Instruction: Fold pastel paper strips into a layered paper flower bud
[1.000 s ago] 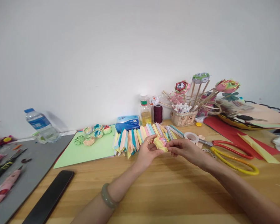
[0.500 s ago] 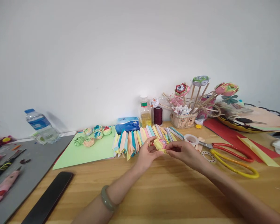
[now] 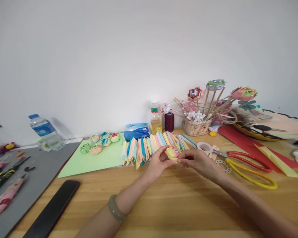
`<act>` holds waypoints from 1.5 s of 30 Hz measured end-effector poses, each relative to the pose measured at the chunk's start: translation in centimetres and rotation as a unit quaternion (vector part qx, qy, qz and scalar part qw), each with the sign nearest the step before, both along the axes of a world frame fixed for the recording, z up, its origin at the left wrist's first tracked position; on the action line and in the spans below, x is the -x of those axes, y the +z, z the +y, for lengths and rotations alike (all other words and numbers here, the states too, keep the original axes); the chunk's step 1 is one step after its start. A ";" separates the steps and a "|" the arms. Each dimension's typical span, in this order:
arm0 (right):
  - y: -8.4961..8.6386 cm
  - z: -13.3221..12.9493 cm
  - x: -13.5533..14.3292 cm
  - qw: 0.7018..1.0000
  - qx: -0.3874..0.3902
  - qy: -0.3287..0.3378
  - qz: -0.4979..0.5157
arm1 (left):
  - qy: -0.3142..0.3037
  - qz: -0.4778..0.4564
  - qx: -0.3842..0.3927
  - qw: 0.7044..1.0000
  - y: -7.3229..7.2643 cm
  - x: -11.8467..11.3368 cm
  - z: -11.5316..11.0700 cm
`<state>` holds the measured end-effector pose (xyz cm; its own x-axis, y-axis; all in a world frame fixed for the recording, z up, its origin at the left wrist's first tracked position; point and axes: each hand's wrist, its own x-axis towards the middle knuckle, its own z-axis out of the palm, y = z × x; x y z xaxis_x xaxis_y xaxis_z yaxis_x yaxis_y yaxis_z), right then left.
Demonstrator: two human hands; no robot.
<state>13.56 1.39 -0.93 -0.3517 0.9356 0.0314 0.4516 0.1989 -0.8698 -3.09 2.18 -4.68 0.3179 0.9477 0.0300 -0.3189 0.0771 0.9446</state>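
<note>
A small yellow and pink paper flower [image 3: 172,152] is held between my two hands above the wooden table. My left hand [image 3: 161,161], with a ring on a finger, has its fingers curled round the flower's left side. On the other side, the thumb and fingertips of my right hand [image 3: 195,160] pinch its lower right edge. Just behind the hands lies a row of folded paper strips [image 3: 141,150] in several colours. Several small paper flowers [image 3: 105,141] rest on a green sheet [image 3: 89,165] to the left.
Scissors [image 3: 253,165], a tape roll [image 3: 205,148] and red paper [image 3: 240,142] lie to the right. Behind stand a glue bottle [image 3: 156,119], dark thread [image 3: 169,122] and a basket [image 3: 196,128] of flowers. A black phone [image 3: 53,208] and water bottle [image 3: 46,132] are left.
The whole view has shifted slightly, so things sit a little further right. Both hands keep their hold on the flower, with only slight finger movement.
</note>
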 end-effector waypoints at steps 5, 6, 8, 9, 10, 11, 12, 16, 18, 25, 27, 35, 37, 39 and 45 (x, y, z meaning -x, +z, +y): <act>-0.1 -0.1 0.0 1.000 0.015 0.011 0.015 | -0.002 -0.020 0.002 1.000 -0.1 0.1 0.1; 0.0 -0.1 -0.1 0.999 0.020 0.018 0.022 | -0.001 -0.027 0.002 1.000 -0.2 0.2 0.2; 0.2 -0.1 -0.2 0.998 0.031 0.034 0.035 | 0.001 -0.035 0.002 0.999 -0.3 0.2 0.3; 0.3 -0.1 -0.2 0.998 0.035 0.039 0.039 | 0.001 -0.033 0.001 0.999 -0.4 0.2 0.4; 0.3 -0.1 -0.3 0.998 0.038 0.042 0.040 | 0.002 -0.028 0.000 1.000 -0.4 0.2 0.4; 0.3 0.0 -0.3 0.998 0.039 0.041 0.039 | 0.003 -0.022 0.000 1.000 -0.4 0.2 0.4; 0.3 0.0 -0.3 0.998 0.038 0.038 0.035 | 0.004 -0.016 0.001 1.000 -0.4 0.2 0.4; -0.1 0.2 -0.2 0.999 0.035 0.009 0.025 | 0.004 -0.004 0.008 1.000 -0.2 0.2 0.2; -0.4 0.3 0.0 0.999 0.035 -0.007 0.020 | 0.005 -0.004 0.008 1.000 -0.2 0.2 0.2; -0.6 0.0 0.2 1.000 0.009 -0.029 0.003 | 0.004 -0.008 -0.006 1.000 -0.2 0.2 0.1; -0.4 -0.1 0.1 1.000 0.002 -0.028 0.000 | 0.004 -0.020 -0.010 1.000 -0.2 0.2 0.1; 0.6 -0.5 -0.2 0.993 -0.092 0.066 -0.021 | 0.006 -0.057 -0.028 0.998 -0.2 0.4 0.2; 0.6 -0.4 -0.2 0.992 -0.104 0.065 -0.037 | 0.002 -0.057 -0.027 0.998 -0.2 0.4 0.2; 0.6 -0.4 -0.2 0.991 -0.110 0.053 -0.053 | -0.002 -0.055 -0.027 0.998 -0.2 0.3 0.2; 1.1 -0.5 -0.2 0.990 -0.116 0.041 -0.067 | -0.024 -0.037 -0.024 0.999 -0.1 0.4 0.1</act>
<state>13.71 0.91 0.17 -0.4425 0.8766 0.1889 0.5343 0.4269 -0.7296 -3.44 2.26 -4.81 0.3578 0.9283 0.1010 -0.3857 0.0485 0.9213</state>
